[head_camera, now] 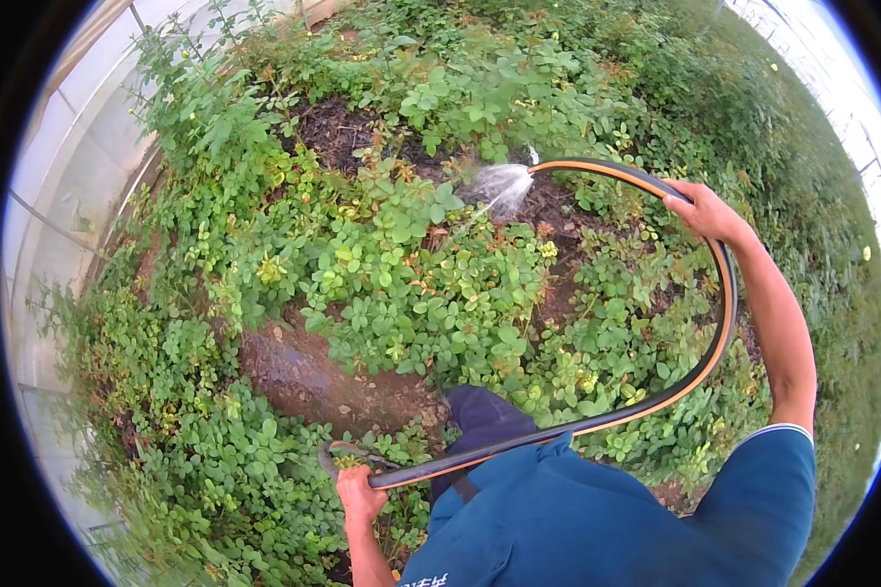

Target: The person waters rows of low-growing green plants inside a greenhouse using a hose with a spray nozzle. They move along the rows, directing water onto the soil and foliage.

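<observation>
A black garden hose with an orange stripe (725, 323) bends in a wide loop from my left side round to the right and forward. My right hand (701, 213) grips it a short way behind its open end. Out of that end water (505, 187) sprays down onto dark, mulched soil (550, 209) between leafy bushes. My left hand (360, 493) is closed around the hose low on the left, in front of my body. Beyond that hand a duller length of hose (328, 458) curls back into the foliage, where leaves hide the rest.
Dense rose-like bushes (426, 286) surround me on all sides. A patch of wet brown soil (330, 374) lies ahead of my leg (484, 414). Translucent greenhouse sheeting (73, 213) on a frame curves along the left, with more bright sheeting (844, 95) at the far right.
</observation>
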{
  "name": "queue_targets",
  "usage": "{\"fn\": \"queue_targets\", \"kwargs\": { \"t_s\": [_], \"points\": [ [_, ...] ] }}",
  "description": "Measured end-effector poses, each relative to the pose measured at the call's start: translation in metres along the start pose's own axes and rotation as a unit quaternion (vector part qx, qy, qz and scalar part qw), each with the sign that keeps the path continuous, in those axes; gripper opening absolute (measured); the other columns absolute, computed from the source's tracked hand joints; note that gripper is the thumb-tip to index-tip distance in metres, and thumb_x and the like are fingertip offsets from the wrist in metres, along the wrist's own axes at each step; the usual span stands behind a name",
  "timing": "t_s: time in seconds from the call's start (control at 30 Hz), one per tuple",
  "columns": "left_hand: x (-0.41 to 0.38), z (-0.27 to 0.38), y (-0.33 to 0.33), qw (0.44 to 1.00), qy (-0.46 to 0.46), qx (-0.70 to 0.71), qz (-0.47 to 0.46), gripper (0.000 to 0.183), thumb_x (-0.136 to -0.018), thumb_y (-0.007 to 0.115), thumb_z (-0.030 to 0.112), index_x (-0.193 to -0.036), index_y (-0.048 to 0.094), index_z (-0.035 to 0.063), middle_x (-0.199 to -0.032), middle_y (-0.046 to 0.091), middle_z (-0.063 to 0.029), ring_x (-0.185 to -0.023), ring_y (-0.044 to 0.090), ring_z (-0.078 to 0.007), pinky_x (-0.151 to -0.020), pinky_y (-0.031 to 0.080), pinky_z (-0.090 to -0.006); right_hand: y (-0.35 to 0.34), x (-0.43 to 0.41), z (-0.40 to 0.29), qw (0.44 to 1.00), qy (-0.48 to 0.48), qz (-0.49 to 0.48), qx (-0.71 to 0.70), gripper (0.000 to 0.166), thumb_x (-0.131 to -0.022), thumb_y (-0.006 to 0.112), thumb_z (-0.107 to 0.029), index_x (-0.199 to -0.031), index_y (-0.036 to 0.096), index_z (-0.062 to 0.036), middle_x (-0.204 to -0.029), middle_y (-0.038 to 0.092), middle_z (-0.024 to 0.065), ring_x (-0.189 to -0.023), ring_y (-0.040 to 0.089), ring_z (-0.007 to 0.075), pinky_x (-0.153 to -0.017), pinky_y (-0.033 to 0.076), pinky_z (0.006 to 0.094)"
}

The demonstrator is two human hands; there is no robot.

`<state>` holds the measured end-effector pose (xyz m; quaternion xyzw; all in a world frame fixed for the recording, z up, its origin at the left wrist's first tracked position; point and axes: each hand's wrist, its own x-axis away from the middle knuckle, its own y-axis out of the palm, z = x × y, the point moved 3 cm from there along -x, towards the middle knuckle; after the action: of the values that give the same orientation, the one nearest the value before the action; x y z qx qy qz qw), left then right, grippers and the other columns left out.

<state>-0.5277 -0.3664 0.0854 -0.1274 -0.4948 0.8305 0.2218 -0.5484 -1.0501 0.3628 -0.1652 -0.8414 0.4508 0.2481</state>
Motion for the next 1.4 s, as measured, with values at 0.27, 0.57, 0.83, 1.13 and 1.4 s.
{"fn": "queue_targets", "kwargs": {
  "t_s": [0.27, 0.57, 0.83, 1.13, 1.4],
  "points": [
    [0.034, 0.033, 0.012, 1.000, 0.017, -0.015, -0.016, 0.022, -0.070, 0.076, 0.009, -0.065, 0.056, 0.0037, -0.070, 0.061, -0.0149, -0.072, 0.059, -0.0368, -0.071, 0.043, -0.0459, -0.025, 0.075, 0.068, 0.999, 0.037, 0.031, -0.008, 0.038, -0.102, 0.055, -0.028, -0.134, 0.057, -0.0083, -0.066, 0.049, -0.0023, -0.051, 0.045, 0.0087, -0.048, 0.041, 0.0290],
    [0.038, 0.103, 0.039, 0.998, 0.050, -0.019, -0.035, 0.016, -0.065, 0.073, 0.006, -0.066, 0.057, 0.0039, -0.070, 0.062, -0.0147, -0.073, 0.059, -0.0373, -0.073, 0.045, -0.0451, -0.045, 0.140, 0.169, 0.996, 0.074, 0.048, -0.016, 0.044, -0.100, 0.055, -0.025, -0.140, 0.053, -0.0076, -0.067, 0.049, -0.0014, -0.051, 0.046, 0.0096, -0.049, 0.042, 0.0289],
    [0.041, 0.180, 0.067, 0.996, 0.052, -0.021, -0.068, 0.013, -0.061, 0.073, 0.006, -0.069, 0.062, 0.0052, -0.072, 0.063, -0.0138, -0.073, 0.061, -0.0356, -0.075, 0.046, -0.0439, -0.077, 0.175, 0.241, 0.989, 0.137, 0.037, -0.039, 0.047, -0.100, 0.055, -0.023, -0.141, 0.051, -0.0025, -0.067, 0.046, -0.0038, -0.052, 0.043, 0.0076, -0.048, 0.040, 0.0273],
    [0.070, 0.220, 0.089, 0.997, 0.031, -0.039, -0.064, 0.016, -0.057, 0.072, 0.007, -0.072, 0.066, 0.0087, -0.069, 0.062, -0.0107, -0.074, 0.060, -0.0337, -0.075, 0.046, -0.0438, -0.074, 0.107, 0.264, 0.995, 0.056, 0.012, -0.082, 0.049, -0.099, 0.059, -0.021, -0.143, 0.050, -0.0024, -0.068, 0.050, -0.0049, -0.050, 0.045, 0.0054, -0.044, 0.039, 0.0246],
    [0.093, 0.218, 0.088, 0.999, -0.032, -0.020, -0.019, 0.013, -0.060, 0.073, 0.009, -0.069, 0.063, 0.0086, -0.067, 0.060, -0.0099, -0.072, 0.060, -0.0333, -0.073, 0.045, -0.0439, -0.036, -0.032, 0.172, 0.993, -0.068, -0.021, -0.094, 0.048, -0.099, 0.062, -0.025, -0.143, 0.052, -0.0061, -0.070, 0.050, -0.0053, -0.054, 0.043, 0.0047, -0.049, 0.038, 0.0236]
  ]
}}
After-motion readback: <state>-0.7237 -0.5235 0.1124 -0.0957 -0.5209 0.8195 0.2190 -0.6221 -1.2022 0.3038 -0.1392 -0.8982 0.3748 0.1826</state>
